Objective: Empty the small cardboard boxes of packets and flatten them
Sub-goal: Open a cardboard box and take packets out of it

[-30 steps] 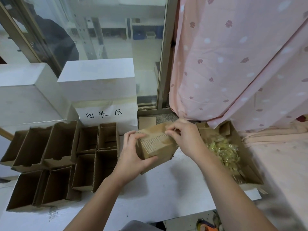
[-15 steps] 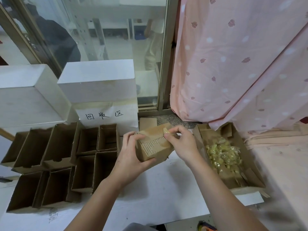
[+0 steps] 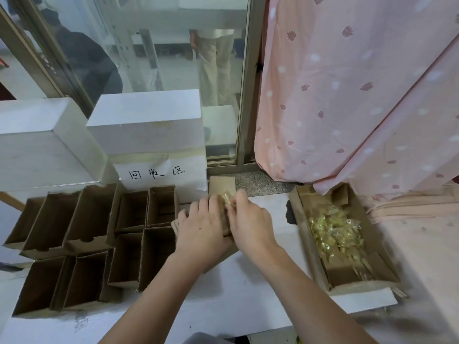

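Fingers: your left hand (image 3: 201,229) curls round the near and left faces of the small cardboard box (image 3: 224,219), fingertips over its top edge; your right hand (image 3: 249,220) has its fingers bent together at the box's top, pinching a strip of clear yellowish tape or film (image 3: 227,197) there. Whether the thumbs meet behind the box you cannot tell.
Small box: it sits between your two hands, low over the white tabletop (image 3: 223,301), mostly hidden by them; a printed corner shows at the left by your left thumb.
Box state: whether it is open or what is inside cannot be told.
Right of you: a long open carton (image 3: 306,234) lies on the table, well apart from your right hand, with a heap of clear yellow packets (image 3: 335,232) in its far half.
Left of you: a cluster of empty open cardboard boxes (image 3: 92,242) stands upright, packed side by side in two rows, the nearest one just beside your left hand.
Behind the hands: a flat piece of cardboard (image 3: 221,186) stands against the white box with a handwritten label (image 3: 159,173).
Farther back: another white box (image 3: 146,121) is stacked on the labelled one, and a larger white box (image 3: 42,145) stands to the left.
Surroundings: a pink patterned curtain (image 3: 360,95) hangs on the right, draping over the carton's far corner; a glass door (image 3: 161,58) rises behind the boxes.
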`<control>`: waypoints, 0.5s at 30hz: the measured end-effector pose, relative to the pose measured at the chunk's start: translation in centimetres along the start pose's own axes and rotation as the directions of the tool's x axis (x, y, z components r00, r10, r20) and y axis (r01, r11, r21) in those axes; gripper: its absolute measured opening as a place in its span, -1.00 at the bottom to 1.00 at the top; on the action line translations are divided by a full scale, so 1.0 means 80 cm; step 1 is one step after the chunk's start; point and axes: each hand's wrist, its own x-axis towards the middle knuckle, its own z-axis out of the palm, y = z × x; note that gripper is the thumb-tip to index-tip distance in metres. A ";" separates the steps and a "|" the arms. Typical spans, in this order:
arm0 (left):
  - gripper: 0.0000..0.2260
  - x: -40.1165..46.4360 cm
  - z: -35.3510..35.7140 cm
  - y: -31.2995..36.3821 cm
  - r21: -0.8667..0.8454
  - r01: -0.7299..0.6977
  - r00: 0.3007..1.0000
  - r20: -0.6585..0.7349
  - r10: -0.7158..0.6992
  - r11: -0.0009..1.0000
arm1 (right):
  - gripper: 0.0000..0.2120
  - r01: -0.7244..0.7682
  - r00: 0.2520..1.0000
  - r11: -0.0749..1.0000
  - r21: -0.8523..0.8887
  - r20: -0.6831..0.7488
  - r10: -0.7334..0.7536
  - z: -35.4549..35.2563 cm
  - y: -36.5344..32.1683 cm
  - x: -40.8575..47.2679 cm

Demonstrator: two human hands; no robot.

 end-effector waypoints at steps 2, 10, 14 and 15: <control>-0.10 0.002 -0.002 -0.007 0.019 0.003 0.999 0.051 -0.004 1.000 | -0.81 0.007 1.000 0.999 0.034 -0.006 -0.007 -0.003 0.004 0.001; -0.09 0.001 0.000 -0.017 -0.017 -0.022 1.000 0.016 0.022 1.000 | -0.93 0.108 0.993 0.971 0.213 -0.073 -0.095 -0.003 0.018 -0.002; -0.08 0.004 0.001 -0.028 -0.017 0.040 0.999 0.009 -0.040 0.999 | -0.57 0.110 0.963 0.873 0.476 0.167 -0.212 -0.014 0.027 0.001; -0.07 0.006 -0.001 -0.029 -0.010 0.050 0.999 0.000 -0.050 0.999 | -0.47 0.086 0.956 0.853 0.515 0.197 -0.216 -0.015 0.026 0.000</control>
